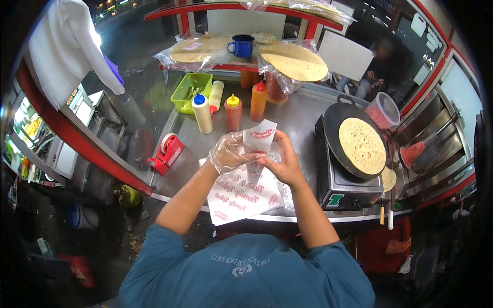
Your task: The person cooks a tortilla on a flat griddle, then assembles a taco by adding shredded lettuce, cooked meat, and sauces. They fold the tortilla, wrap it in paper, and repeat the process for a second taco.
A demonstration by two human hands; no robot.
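Observation:
Between my two hands stands a narrow roll wrapped in white paper point(260, 134) with red print, its top end pointing away from me. My left hand point(226, 154), in a clear plastic glove, is closed round its left side. With fingers behind and thumb in front, my right hand point(285, 163) grips the other side and looks bare. What lies inside the paper is hidden. Below my hands, printed white paper sheets point(246, 197) lie on the steel counter point(300, 120). Just beyond stand a sauce bottle with a yellow cap point(233, 114) and one with a blue cap point(202, 115).
At right, a flatbread point(361, 147) lies on a black griddle pan point(334, 123) over a gas stove point(334, 191). A red tape dispenser point(167, 154) sits left, a green basket point(179, 105) behind. Bagged flatbreads point(294, 61) and a blue mug point(242, 46) occupy the shelf.

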